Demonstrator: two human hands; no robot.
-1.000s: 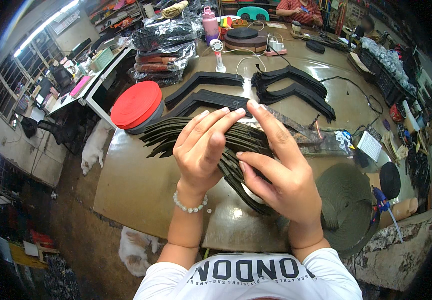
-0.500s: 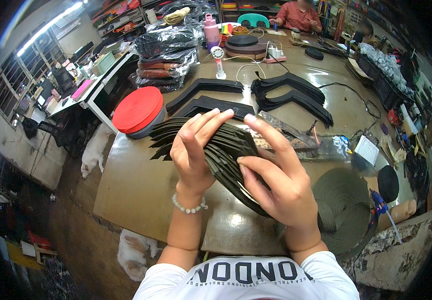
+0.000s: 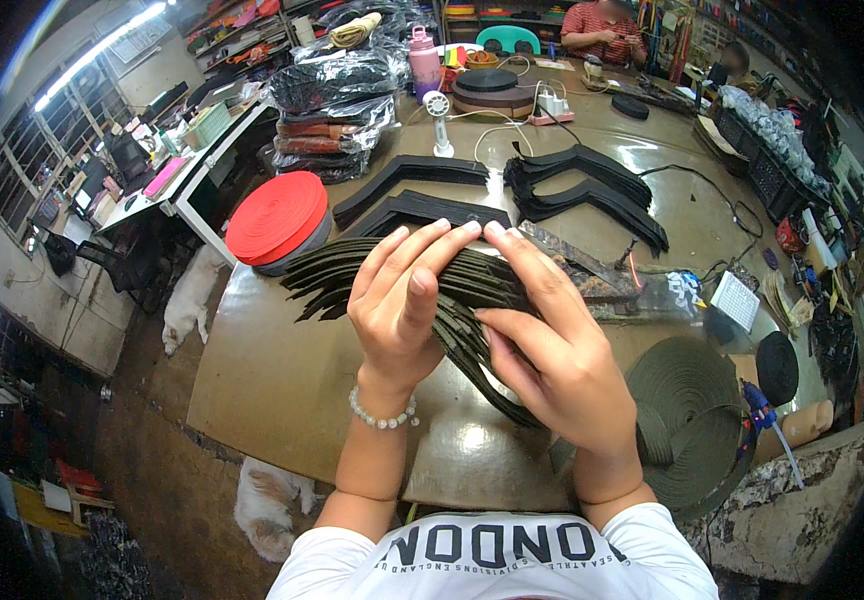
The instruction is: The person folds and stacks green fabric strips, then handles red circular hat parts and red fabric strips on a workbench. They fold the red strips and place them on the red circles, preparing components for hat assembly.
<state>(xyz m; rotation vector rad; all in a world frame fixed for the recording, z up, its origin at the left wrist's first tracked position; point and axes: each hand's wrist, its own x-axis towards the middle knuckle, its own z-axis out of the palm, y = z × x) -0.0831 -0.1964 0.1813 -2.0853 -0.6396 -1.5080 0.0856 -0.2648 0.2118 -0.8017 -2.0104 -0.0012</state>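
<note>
A bundle of dark olive webbing strips (image 3: 327,272) is held up over the table, bent in the middle, its left ends fanned out. My left hand (image 3: 392,310) curves round the bundle, fingers over its far side and thumb raised on the near side. Pinching the right part of the bundle between thumb and fingers is my right hand (image 3: 564,365). The fingertips of both hands nearly meet above the strips. Beyond them lie bent stacks of black strips (image 3: 417,172), with more black strips (image 3: 592,205) to their right.
A red webbing roll (image 3: 277,218) lies at the left, a large olive roll (image 3: 687,400) at the right. Near that stands a blue glue gun (image 3: 758,405). A metal bar (image 3: 592,265) lies beyond my right hand. Wrapped packs (image 3: 332,110) are piled far left; a person (image 3: 602,30) sits opposite.
The bundle's left ends have shifted slightly left and lie lower. My left hand has turned a little, its thumb closer to the strips. The person opposite has brought their hands together.
</note>
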